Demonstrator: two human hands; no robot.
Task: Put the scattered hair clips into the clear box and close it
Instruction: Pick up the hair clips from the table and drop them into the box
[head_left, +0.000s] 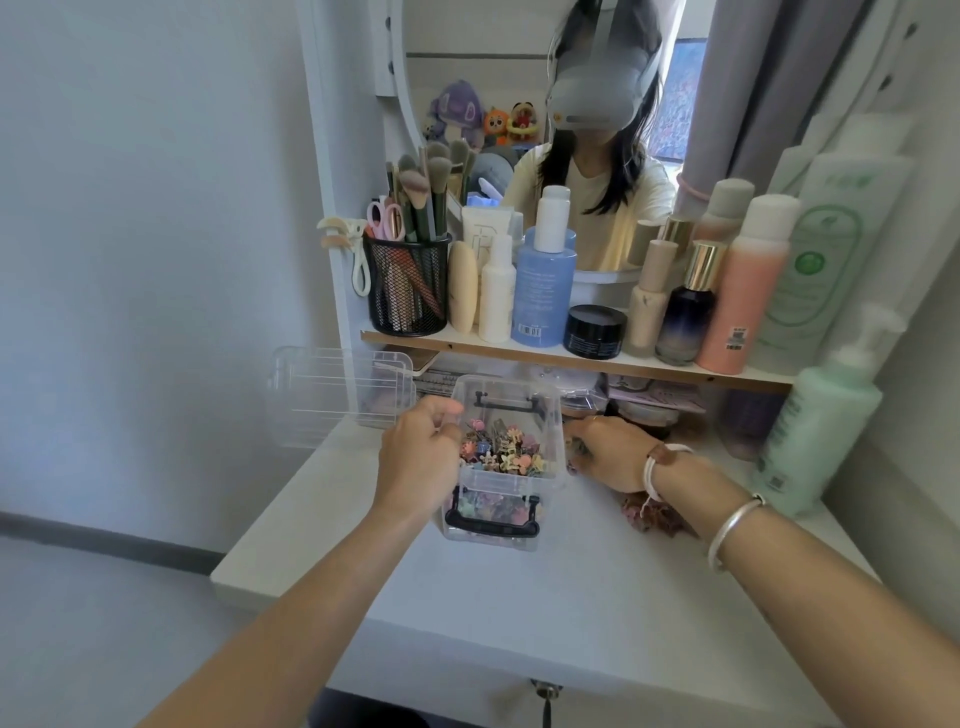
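The clear box (506, 467) sat open mid-desk, full of small, light, snaggy hair clips (501, 449), left hand (421, 457) curled against its rim, right hand (610, 452) loosely closed beside it, contents unclear.

1 clear box (540, 415), 1 lid (337, 395), 2 hands (421, 457).
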